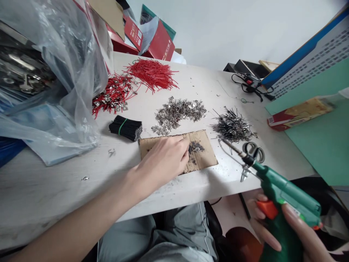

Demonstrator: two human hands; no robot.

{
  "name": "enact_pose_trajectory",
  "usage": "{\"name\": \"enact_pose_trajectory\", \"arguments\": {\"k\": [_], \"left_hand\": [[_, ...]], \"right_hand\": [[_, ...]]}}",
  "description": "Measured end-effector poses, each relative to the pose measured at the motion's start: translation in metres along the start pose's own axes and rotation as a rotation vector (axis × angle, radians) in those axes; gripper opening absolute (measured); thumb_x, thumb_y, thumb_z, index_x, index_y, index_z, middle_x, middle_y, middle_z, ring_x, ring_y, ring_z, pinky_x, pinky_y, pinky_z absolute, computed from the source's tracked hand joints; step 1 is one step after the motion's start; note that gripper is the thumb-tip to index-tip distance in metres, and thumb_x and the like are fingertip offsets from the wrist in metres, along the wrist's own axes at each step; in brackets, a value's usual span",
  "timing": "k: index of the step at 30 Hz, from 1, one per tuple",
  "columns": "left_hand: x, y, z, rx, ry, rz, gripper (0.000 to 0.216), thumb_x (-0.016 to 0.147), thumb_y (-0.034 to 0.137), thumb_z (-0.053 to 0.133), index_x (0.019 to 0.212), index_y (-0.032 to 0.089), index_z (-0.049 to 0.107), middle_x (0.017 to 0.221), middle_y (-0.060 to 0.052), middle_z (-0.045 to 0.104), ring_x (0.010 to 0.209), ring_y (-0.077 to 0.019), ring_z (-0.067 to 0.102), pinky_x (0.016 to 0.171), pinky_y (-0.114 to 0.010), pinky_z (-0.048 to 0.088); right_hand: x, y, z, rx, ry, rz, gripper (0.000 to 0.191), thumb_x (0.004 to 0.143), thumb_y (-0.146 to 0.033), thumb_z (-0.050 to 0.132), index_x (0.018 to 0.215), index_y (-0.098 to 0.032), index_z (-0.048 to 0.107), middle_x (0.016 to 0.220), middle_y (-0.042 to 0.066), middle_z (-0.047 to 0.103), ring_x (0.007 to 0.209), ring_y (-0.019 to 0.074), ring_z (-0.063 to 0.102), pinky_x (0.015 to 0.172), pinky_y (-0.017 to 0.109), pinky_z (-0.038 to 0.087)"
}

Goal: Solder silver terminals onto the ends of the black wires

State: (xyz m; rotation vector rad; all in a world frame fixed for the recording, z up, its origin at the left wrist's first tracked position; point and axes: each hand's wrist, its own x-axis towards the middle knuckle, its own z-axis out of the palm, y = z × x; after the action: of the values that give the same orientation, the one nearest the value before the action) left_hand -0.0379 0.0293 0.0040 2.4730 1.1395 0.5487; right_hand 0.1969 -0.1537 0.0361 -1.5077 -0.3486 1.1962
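My left hand (163, 160) rests on a brown cardboard piece (203, 160) at the table's front, fingers curled and pinched beside a small dark cluster of bits (195, 147); what the fingertips hold is hidden. My right hand (283, 229) grips a green soldering gun (283, 189) with an orange trigger, held off the table's front edge, its metal tip (231, 145) pointing left over the table toward the cardboard.
On the white table (54, 182) lie a pile of silver metal tabs (177, 112), a heap of dark wired pieces (231, 127), a black wire bundle (125, 128), red wires (152, 74), red wires with tabs (111, 96), scissors (255, 151), a plastic bag (54, 72) and a green board (321, 134).
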Motion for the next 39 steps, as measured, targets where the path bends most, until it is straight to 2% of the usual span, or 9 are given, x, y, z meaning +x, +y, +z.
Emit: {"name": "enact_pose_trajectory", "arguments": {"k": [3, 8, 11, 14, 18, 21, 26, 31, 39], "left_hand": [[0.001, 0.001, -0.002, -0.011, -0.001, 0.000, 0.017, 0.092, 0.013, 0.051, 0.078, 0.016, 0.060, 0.078, -0.003, 0.065, 0.067, -0.0156, 0.058, 0.063, -0.032, 0.042], [0.002, 0.003, -0.005, -0.027, -0.003, -0.010, 0.017, 0.092, 0.013, 0.052, 0.079, 0.015, 0.061, 0.075, -0.003, 0.065, 0.067, -0.0155, 0.059, 0.063, -0.033, 0.043], [0.002, 0.003, -0.004, -0.033, 0.003, -0.014, 0.016, 0.092, 0.013, 0.053, 0.079, 0.015, 0.062, 0.076, -0.003, 0.065, 0.067, -0.0150, 0.058, 0.064, -0.032, 0.043], [0.002, 0.003, -0.004, -0.042, 0.009, -0.017, 0.017, 0.092, 0.012, 0.054, 0.077, 0.016, 0.060, 0.077, -0.002, 0.065, 0.067, -0.0141, 0.057, 0.063, -0.032, 0.043], [0.003, 0.004, -0.005, -0.036, 0.013, -0.029, 0.017, 0.092, 0.011, 0.055, 0.076, 0.016, 0.060, 0.077, -0.001, 0.063, 0.067, -0.0142, 0.057, 0.063, -0.032, 0.042], [0.004, 0.005, -0.007, -0.019, 0.010, -0.030, 0.017, 0.092, 0.011, 0.055, 0.077, 0.016, 0.061, 0.076, 0.000, 0.063, 0.066, -0.0143, 0.056, 0.063, -0.032, 0.042], [0.003, 0.006, -0.007, -0.018, 0.025, -0.018, 0.016, 0.092, 0.011, 0.057, 0.078, 0.016, 0.063, 0.076, 0.000, 0.063, 0.064, -0.0138, 0.056, 0.062, -0.031, 0.042], [0.003, 0.006, -0.006, -0.022, 0.041, -0.016, 0.015, 0.092, 0.011, 0.058, 0.079, 0.016, 0.064, 0.074, 0.001, 0.061, 0.063, -0.0129, 0.054, 0.061, -0.030, 0.041], [0.004, 0.006, -0.007, -0.031, 0.061, 0.003, 0.014, 0.090, 0.009, 0.060, 0.079, 0.015, 0.065, 0.071, 0.002, 0.058, 0.061, -0.0117, 0.052, 0.059, -0.029, 0.039]], "right_hand": [[0.005, -0.012, 0.014, 0.047, 0.079, -0.109, 0.029, 0.081, -0.039, 0.072, 0.102, -0.019, 0.069, 0.080, 0.005, 0.056, 0.046, 0.0081, 0.039, 0.035, 0.021, 0.037], [0.035, -0.020, 0.032, 0.142, 0.139, -0.335, 0.017, 0.087, -0.028, 0.070, 0.100, -0.018, 0.069, 0.095, 0.006, 0.057, 0.068, 0.0122, 0.048, 0.052, 0.022, 0.047], [0.064, -0.018, 0.033, 0.195, 0.050, -0.399, 0.022, 0.084, -0.026, 0.073, 0.104, -0.016, 0.069, 0.099, 0.007, 0.056, 0.079, 0.0149, 0.052, 0.052, 0.019, 0.045], [0.086, -0.013, 0.032, 0.220, 0.003, -0.437, 0.027, 0.081, -0.029, 0.075, 0.104, -0.016, 0.069, 0.099, 0.007, 0.054, 0.080, 0.0150, 0.052, 0.052, 0.019, 0.043], [0.095, -0.007, 0.030, 0.260, -0.017, -0.497, 0.020, 0.084, -0.028, 0.069, 0.101, -0.017, 0.069, 0.098, 0.006, 0.051, 0.078, 0.0145, 0.047, 0.051, 0.019, 0.041], [0.094, -0.005, 0.028, 0.263, -0.023, -0.500, 0.020, 0.086, -0.027, 0.067, 0.103, -0.015, 0.068, 0.098, 0.006, 0.049, 0.078, 0.0140, 0.047, 0.049, 0.018, 0.039], [0.097, -0.007, 0.025, 0.264, -0.058, -0.478, 0.034, 0.075, -0.027, 0.076, 0.102, -0.010, 0.065, 0.093, 0.006, 0.046, 0.073, 0.0121, 0.045, 0.047, 0.015, 0.039], [0.100, -0.009, 0.023, 0.251, -0.070, -0.451, 0.040, 0.072, -0.028, 0.079, 0.106, -0.011, 0.066, 0.092, 0.006, 0.043, 0.073, 0.0122, 0.042, 0.048, 0.014, 0.041], [0.105, -0.008, 0.020, 0.214, -0.037, -0.455, 0.044, 0.072, -0.037, 0.081, 0.104, -0.013, 0.063, 0.091, 0.004, 0.040, 0.071, 0.0113, 0.038, 0.044, 0.013, 0.035]]}}
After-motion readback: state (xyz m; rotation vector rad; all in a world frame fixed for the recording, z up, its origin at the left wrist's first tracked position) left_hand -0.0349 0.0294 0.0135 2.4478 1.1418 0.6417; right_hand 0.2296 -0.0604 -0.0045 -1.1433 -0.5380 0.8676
